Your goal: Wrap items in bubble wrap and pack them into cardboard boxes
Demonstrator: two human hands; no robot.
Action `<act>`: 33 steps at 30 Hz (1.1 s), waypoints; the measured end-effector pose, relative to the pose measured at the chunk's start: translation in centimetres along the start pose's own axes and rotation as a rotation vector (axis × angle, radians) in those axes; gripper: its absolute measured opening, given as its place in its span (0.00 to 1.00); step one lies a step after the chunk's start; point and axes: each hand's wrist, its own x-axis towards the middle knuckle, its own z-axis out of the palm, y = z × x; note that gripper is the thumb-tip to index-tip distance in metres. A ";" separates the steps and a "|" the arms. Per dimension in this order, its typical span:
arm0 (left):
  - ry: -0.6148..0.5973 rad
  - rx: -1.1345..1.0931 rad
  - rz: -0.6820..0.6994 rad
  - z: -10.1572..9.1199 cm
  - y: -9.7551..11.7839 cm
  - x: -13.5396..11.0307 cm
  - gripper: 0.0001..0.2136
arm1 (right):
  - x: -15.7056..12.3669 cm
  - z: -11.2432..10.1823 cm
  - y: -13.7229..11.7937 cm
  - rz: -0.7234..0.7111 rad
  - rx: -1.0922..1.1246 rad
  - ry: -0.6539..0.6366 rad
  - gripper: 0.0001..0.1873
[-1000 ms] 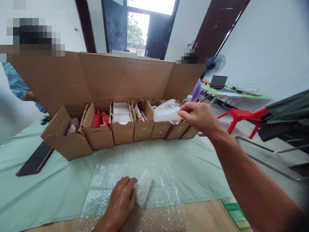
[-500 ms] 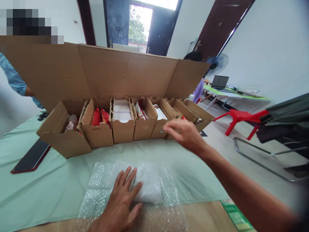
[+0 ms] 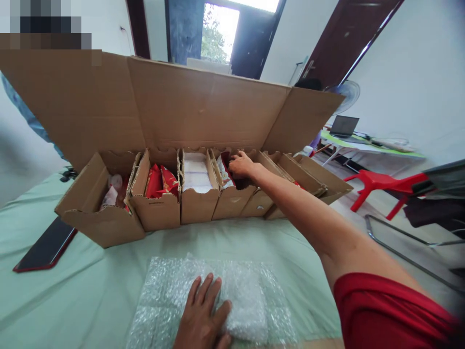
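My left hand lies open with spread fingers on a sheet of bubble wrap on the table. Beside its thumb, a whitish bubble-wrapped bundle rests on the sheet; its contents cannot be made out. My right hand is at the fourth cardboard compartment, next to a red-and-white packet. Its fingers are bent and the tips partly hidden, so I cannot tell whether they grip anything. To the left, neighbouring compartments hold a folded white cloth-like stack and red packets.
A tall cardboard panel stands behind the row of compartments. On the table's left lies a dark flat object with a red edge. Off to the right are a red plastic stool and a table with a laptop.
My right hand has moved left and farther in, from in front of the right-hand compartments to the fourth one. My left hand stays on the bubble wrap. The view has shifted slightly.
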 end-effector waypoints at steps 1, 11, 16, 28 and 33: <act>-0.010 -0.003 -0.007 -0.1 0.1 0.1 0.16 | -0.1 0.1 0.1 0.003 -0.001 0.001 0.18; -0.039 0.023 -0.017 -0.3 0.0 0.4 0.18 | -2.2 -0.6 -1.0 -0.010 0.040 0.000 0.25; -0.060 0.053 0.095 -0.2 -1.0 0.0 0.20 | -2.5 -1.2 -1.6 0.041 0.081 0.029 0.12; 0.072 -0.224 -0.245 -4.4 2.1 1.5 0.35 | -22.8 -4.5 -5.4 0.165 0.584 0.699 0.18; 0.237 -0.201 -0.195 -5.2 2.8 2.0 0.37 | -27.8 3.6 -16.1 -0.214 0.886 0.267 0.26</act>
